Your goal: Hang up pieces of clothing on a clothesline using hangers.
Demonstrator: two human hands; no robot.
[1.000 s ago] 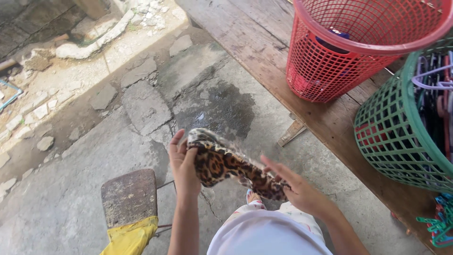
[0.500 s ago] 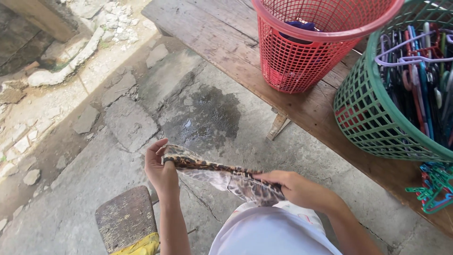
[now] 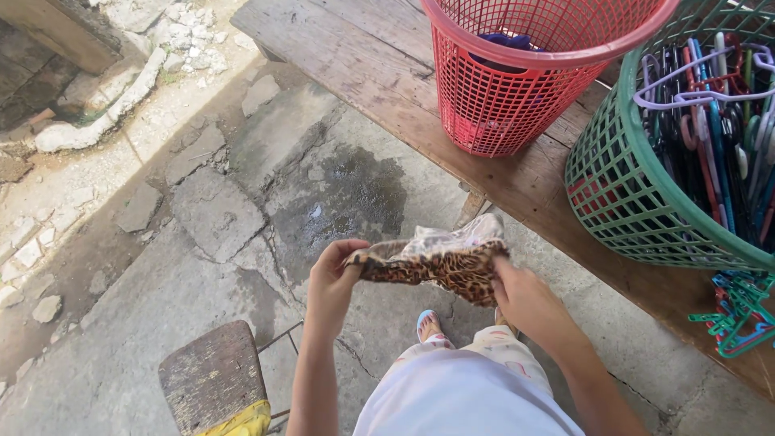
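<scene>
Cracked concrete floor (image 3: 202,266) fills most of the view, w/ a dark wet patch (image 3: 347,202) near the middle. Long wooden desk (image 3: 387,73) runs diagonally across the upper right. On it: green mesh basket (image 3: 638,194) at far right, packed w/ plastic hangers (image 3: 718,121) in mixed colours; red mesh basket (image 3: 508,97) just beside it to the left, something dark blue inside. A bunch of green hangers (image 3: 739,311) lies on the desk below the green basket. Worn wooden stool (image 3: 214,375) at bottom left, yellow cloth (image 3: 238,421) on its near edge. Person's white top and patterned trousers at bottom centre, one sandalled foot (image 3: 428,324) showing on the floor.

Leopard-print garment (image 3: 436,262) is held up in the air between both hands, above the floor, well apart from the baskets; pale lining shows along its top. Left hand (image 3: 333,278) closed, pinching the garment's left end. Right hand (image 3: 525,299) closed, gripping the right end from below.
</scene>
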